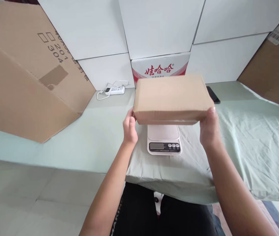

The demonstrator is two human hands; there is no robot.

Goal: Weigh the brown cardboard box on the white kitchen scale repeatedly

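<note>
A closed brown cardboard box [170, 95] is held level between my two hands, over a white kitchen scale [164, 141]. My left hand [130, 127] is closed on the box's left end, some of its fingers hidden behind and beneath it. At the right front corner my right hand [209, 126] grips the box, thumb on the corner. The scale's front panel with its small display and several round buttons faces me. The box hides the back of the weighing plate, so I cannot tell whether they touch there.
Behind the box stands a white and red printed carton [159, 65]. A white power strip with its cord [115, 90] lies at back left, a dark phone-like object [213, 95] at back right. Large cardboard boxes flank the green cloth-covered table [92, 131] on the left [26, 72] and right [272, 72].
</note>
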